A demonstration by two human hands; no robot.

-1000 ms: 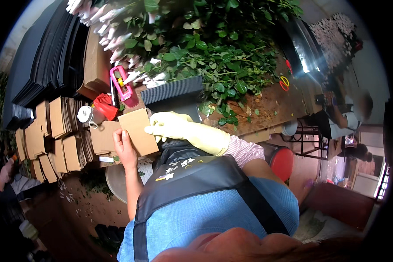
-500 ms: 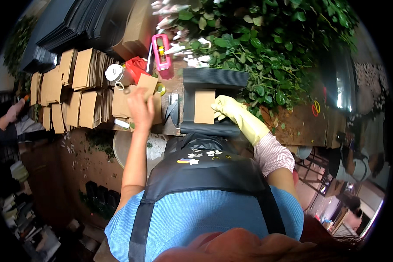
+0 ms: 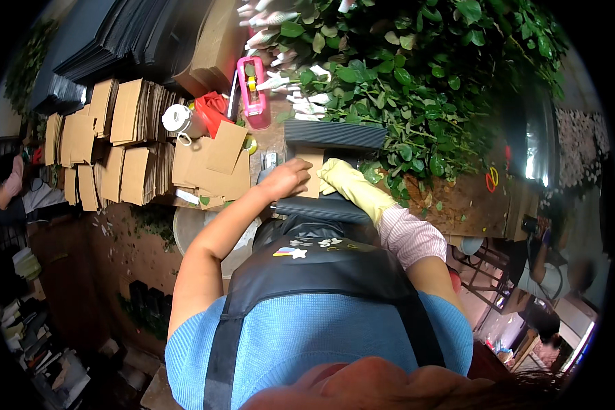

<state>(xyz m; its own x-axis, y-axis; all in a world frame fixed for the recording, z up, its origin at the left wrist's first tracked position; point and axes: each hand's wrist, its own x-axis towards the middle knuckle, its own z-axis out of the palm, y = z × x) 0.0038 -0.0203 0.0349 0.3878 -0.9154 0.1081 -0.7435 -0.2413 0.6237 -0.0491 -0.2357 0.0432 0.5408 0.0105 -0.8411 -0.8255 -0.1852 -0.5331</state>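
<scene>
A tan cardboard piece [image 3: 312, 156] lies upright across the middle of a black corrugated sheet [image 3: 335, 134], whose far and near parts are folded up in front of my apron. My bare left hand [image 3: 287, 179] is at the cardboard's left edge, fingers bent together over it, thumb hidden. On the right edge sits my right hand [image 3: 340, 180] in a pale yellow rubber glove, its fingers closed against the cardboard. A dark flat tool [image 3: 270, 160] is partly covered by my left hand.
Loose cardboard pieces [image 3: 212, 171] lie left of the sheet, beside stacked cardboard [image 3: 140, 113]. Behind them stand a white-lidded cup [image 3: 181, 121], a red plastic bag [image 3: 214, 111] and a pink tape dispenser [image 3: 254, 96]. Leafy stems [image 3: 424, 89] heap at far right, near rubber bands [image 3: 492, 179].
My left hand has moved right, from the loose cardboard to the piece on the black sheet. A loose cardboard piece now rests tilted on the pile. The right hand stays at the cardboard.
</scene>
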